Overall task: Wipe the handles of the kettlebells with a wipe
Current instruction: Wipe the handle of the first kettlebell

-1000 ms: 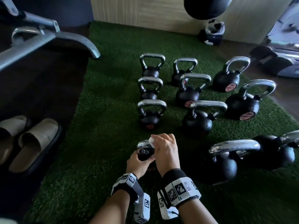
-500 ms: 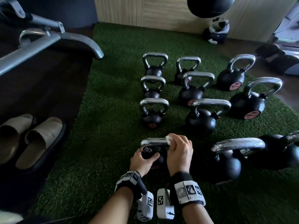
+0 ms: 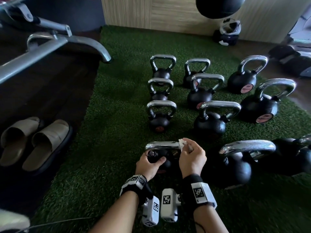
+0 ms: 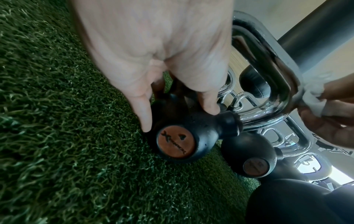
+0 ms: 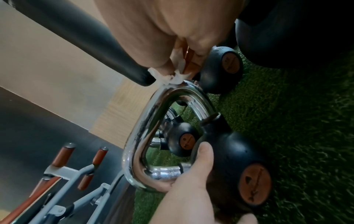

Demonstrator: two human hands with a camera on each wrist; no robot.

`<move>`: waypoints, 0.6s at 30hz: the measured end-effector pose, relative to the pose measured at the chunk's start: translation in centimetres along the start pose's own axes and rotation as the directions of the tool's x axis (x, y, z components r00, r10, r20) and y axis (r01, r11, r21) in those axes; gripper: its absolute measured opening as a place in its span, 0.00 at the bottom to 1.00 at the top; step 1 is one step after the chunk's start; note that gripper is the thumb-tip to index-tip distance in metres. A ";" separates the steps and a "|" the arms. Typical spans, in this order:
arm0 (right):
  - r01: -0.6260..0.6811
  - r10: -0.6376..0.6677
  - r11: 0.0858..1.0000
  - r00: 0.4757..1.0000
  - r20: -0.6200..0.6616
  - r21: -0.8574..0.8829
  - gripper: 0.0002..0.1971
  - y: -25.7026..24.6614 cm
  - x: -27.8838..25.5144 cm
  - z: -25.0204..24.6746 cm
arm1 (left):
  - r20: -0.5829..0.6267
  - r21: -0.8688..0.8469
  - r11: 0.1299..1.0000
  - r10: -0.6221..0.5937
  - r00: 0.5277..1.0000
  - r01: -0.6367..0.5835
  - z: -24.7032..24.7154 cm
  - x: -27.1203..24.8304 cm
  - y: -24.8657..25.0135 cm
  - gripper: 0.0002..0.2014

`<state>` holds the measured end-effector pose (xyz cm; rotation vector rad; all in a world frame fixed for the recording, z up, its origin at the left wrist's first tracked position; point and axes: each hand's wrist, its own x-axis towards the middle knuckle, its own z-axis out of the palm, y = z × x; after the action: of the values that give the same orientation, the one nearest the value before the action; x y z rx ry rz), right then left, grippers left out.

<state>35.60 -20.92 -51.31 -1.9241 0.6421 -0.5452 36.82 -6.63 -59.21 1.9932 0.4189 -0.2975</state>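
A small black kettlebell (image 3: 157,157) (image 4: 178,144) (image 5: 235,153) with a chrome handle (image 3: 162,145) (image 4: 268,84) (image 5: 141,131) stands nearest me on the green turf. My left hand (image 3: 149,163) (image 4: 166,84) (image 5: 191,171) grips its black body from the left, thumb on the front. My right hand (image 3: 191,155) (image 5: 178,60) pinches a small white wipe (image 3: 182,142) (image 4: 314,100) (image 5: 172,77) and presses it against the handle's right corner.
Several more chrome-handled kettlebells (image 3: 161,115) stand in rows farther out and a large one (image 3: 235,163) lies close on the right. A pair of beige slippers (image 3: 33,142) sits on the dark floor at left, below a grey machine frame (image 3: 50,44).
My right hand slid the wipe along the handle from its left end to its right corner. My left hand kept its hold on the body.
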 end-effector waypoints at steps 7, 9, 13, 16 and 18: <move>-0.395 0.373 0.871 0.919 0.130 0.291 0.10 4.3 0.3 0.7 | 0.006 -0.088 0.995 -0.037 0.999 0.037 -0.3 -0.8 0.9 0.28; -0.465 0.417 0.841 0.883 0.217 0.275 0.09 6.0 0.5 1.2 | -0.005 -0.091 0.995 -0.035 0.999 0.034 -0.5 -1.1 1.3 0.31; -0.467 0.411 0.878 0.850 0.329 0.107 0.07 7.6 0.9 1.2 | 0.022 0.060 0.994 -0.094 0.995 0.092 -1.4 -1.3 2.3 0.33; -0.499 0.411 0.858 0.807 0.424 0.118 0.06 6.9 0.6 -0.9 | 0.110 0.225 0.962 -0.181 0.977 0.153 -2.6 -2.1 2.5 0.17; -0.530 0.371 0.829 0.760 0.533 0.178 0.10 6.3 0.0 -2.3 | 0.164 0.100 0.972 -0.227 0.960 0.212 -3.0 -2.9 2.0 0.10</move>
<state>32.89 -24.77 -56.13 -1.4321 0.6222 0.1465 35.10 -5.16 -55.17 1.9822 0.5233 -0.6338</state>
